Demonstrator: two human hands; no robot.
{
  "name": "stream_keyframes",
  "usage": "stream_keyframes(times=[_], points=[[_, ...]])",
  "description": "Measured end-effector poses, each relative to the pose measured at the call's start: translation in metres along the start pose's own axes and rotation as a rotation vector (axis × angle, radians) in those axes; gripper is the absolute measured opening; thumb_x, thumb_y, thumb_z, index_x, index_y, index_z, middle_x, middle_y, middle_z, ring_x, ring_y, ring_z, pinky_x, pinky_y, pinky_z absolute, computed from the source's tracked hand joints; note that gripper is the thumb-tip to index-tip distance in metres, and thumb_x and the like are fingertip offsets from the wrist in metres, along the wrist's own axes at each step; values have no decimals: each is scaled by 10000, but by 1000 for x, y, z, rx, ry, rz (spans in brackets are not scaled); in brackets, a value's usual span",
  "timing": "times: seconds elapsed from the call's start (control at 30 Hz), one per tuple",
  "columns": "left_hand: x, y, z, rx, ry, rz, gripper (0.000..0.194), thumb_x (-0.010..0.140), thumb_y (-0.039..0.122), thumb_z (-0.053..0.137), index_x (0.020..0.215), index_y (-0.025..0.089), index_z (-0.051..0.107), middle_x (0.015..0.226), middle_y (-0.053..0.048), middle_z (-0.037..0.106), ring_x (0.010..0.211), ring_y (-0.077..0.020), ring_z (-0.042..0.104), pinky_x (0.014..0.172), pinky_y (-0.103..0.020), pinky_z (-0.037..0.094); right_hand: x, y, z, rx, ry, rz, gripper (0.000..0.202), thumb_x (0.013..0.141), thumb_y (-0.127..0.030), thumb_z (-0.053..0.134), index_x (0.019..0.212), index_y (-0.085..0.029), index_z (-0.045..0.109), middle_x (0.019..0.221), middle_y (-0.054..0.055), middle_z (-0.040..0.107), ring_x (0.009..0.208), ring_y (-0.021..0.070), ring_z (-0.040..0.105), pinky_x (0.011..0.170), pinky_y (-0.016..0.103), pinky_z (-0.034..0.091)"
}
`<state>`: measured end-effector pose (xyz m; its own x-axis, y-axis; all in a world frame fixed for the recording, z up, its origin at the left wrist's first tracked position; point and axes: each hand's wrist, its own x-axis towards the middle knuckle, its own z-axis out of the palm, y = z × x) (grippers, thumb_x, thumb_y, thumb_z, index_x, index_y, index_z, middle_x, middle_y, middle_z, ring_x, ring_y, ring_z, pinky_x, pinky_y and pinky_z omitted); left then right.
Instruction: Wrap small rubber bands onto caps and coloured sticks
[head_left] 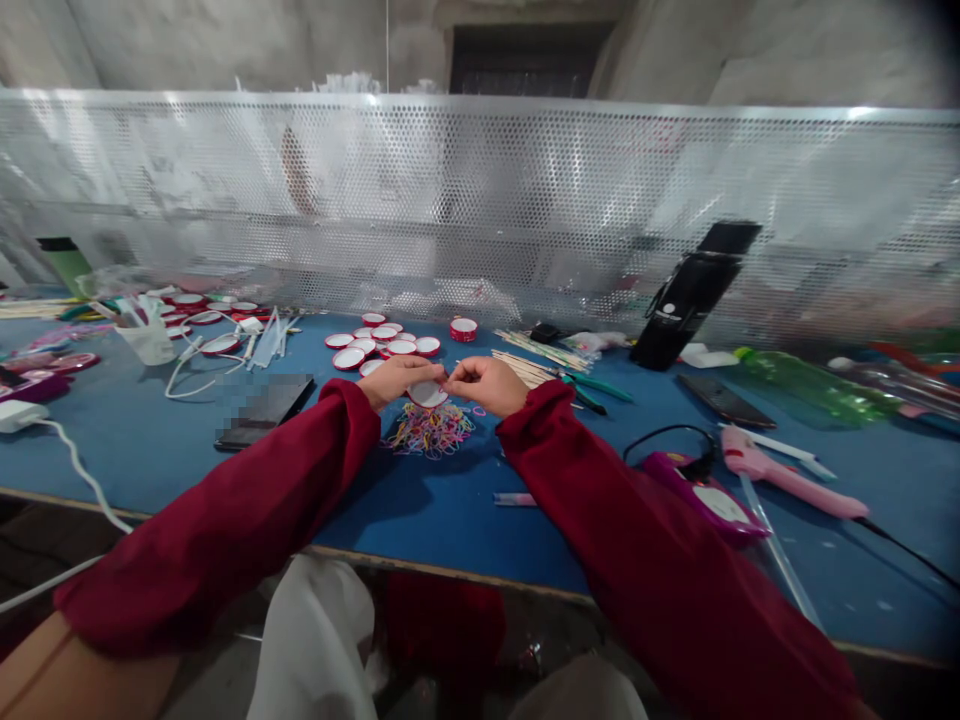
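Note:
My left hand (400,380) is closed on the edge of a round white disc with a red rim (428,395). Close on its right, my right hand (486,385) has its thumb and fingers pinched together at the disc's edge; anything between them is too small to make out. Just below the disc lies a pile of thin multicoloured bands (431,432) on the blue table (442,530). Behind my left hand sit several similar red-rimmed white discs (384,333), and a short red stack (463,329) stands to their right.
A dark phone (266,412) lies left of my hands. Wooden sticks (525,368) and green-handled pliers (600,387) lie to the right, with a pink glue gun (791,475) and a purple device (705,497) further over. A perforated metal panel (480,200) stands behind.

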<state>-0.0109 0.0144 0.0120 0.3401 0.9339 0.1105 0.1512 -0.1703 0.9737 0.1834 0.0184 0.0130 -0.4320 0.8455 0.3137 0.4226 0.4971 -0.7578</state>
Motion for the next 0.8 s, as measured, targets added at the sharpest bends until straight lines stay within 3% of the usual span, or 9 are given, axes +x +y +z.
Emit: stream_keyframes(times=[0.1, 0.2, 0.57, 0.67, 0.8], points=[[1, -3, -1, 68, -39, 39, 277, 735, 400, 701, 784, 127, 707, 683, -30, 646, 594, -96, 523, 560, -221, 403, 0, 0, 0, -36, 50, 10, 296, 671, -449, 713, 679, -167, 622, 605, -16, 589, 547, 95, 473, 521, 233, 360], [1, -6, -1, 117, -75, 88, 274, 657, 358, 770, 804, 137, 701, 773, -25, 675, 654, -97, 553, 615, -231, 428, 0, 0, 1, -37, 70, 14, 292, 684, -448, 701, 681, -164, 634, 608, -5, 597, 553, 101, 484, 523, 239, 363], [4, -6, -3, 118, -15, 210, 164, 650, 281, 750, 711, 152, 670, 779, -26, 675, 711, -108, 577, 703, -262, 440, 0, -2, 2, 139, 59, 71, 290, 679, -449, 702, 694, -169, 627, 565, -26, 553, 520, 95, 463, 526, 252, 373], [3, -4, -2, 57, 46, 165, 133, 635, 242, 729, 674, 142, 649, 689, -8, 632, 645, -103, 547, 650, -255, 425, 3, 0, 5, 284, 47, -3, 292, 666, -451, 715, 720, -179, 621, 614, -39, 557, 566, 91, 467, 578, 253, 389], [5, -3, -2, -9, 211, 133, 96, 616, 200, 686, 653, 137, 624, 623, 2, 585, 592, -103, 519, 607, -254, 411, 2, -10, 10, 443, -21, -109, 242, 675, -397, 727, 738, -186, 627, 714, -26, 605, 680, 110, 532, 708, 287, 439]])
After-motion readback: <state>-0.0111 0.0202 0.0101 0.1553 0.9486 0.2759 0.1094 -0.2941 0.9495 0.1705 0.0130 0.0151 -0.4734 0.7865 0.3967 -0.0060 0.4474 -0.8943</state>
